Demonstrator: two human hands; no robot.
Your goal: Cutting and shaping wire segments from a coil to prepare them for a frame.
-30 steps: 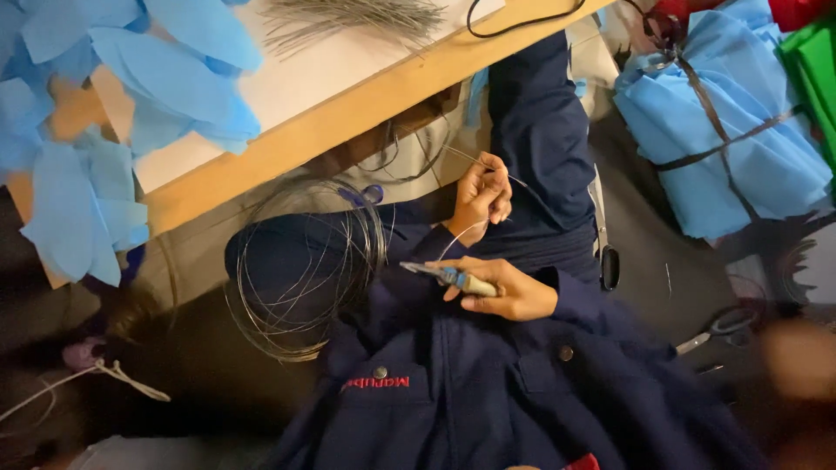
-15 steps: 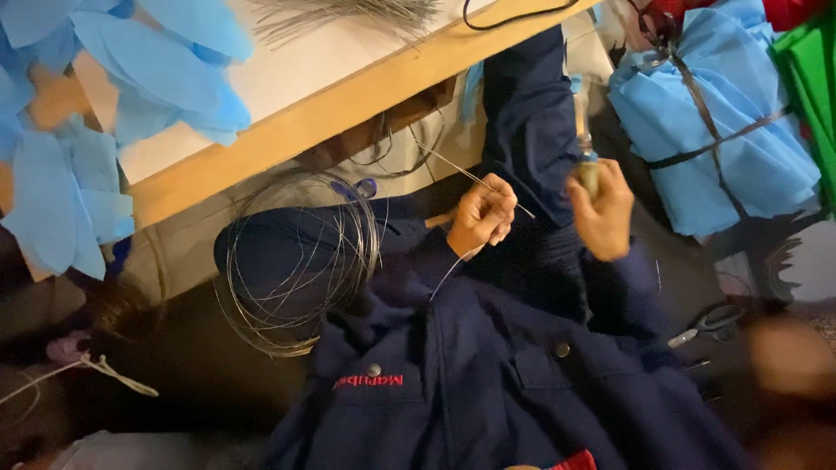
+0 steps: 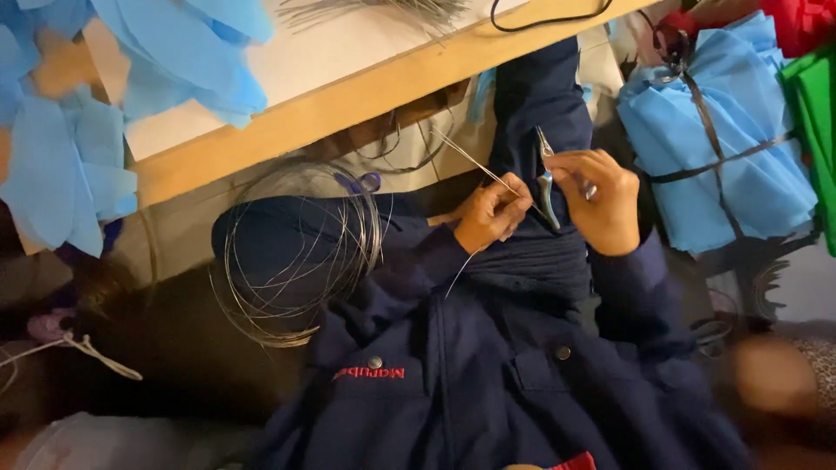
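The light wooden desk (image 3: pixel 348 100) runs as a slanted band across the upper part of the frame, its pale edge ending just above the hands; below that edge lies a narrow open pocket over the lap, hemmed in by dark navy cloth on every side. At centre, the left hand (image 3: pixel 492 213) has its grip clenched on a thin straight length of silvery steel wire (image 3: pixel 470 161), pinched between fingertips and thumb; the wire slants from that pinch up and to the left toward the desk edge, and a shorter tail hangs down below the fist. Just to the right, nearly touching, the right hand (image 3: pixel 601 200) is closed in a grasp around small metal pliers with light blue handles (image 3: pixel 547 178), whose slim pointed tip stands upward beside the left fingers. Left of centre, a loose round coil of the same fine glossy wire (image 3: pixel 296 252) rests on the knee, well apart from both hands. Soft, matte pale blue fabric cut-outs (image 3: pixel 78 130) crowd the upper left. A strapped bundle of blue fabric (image 3: pixel 723 148) fills the upper right.
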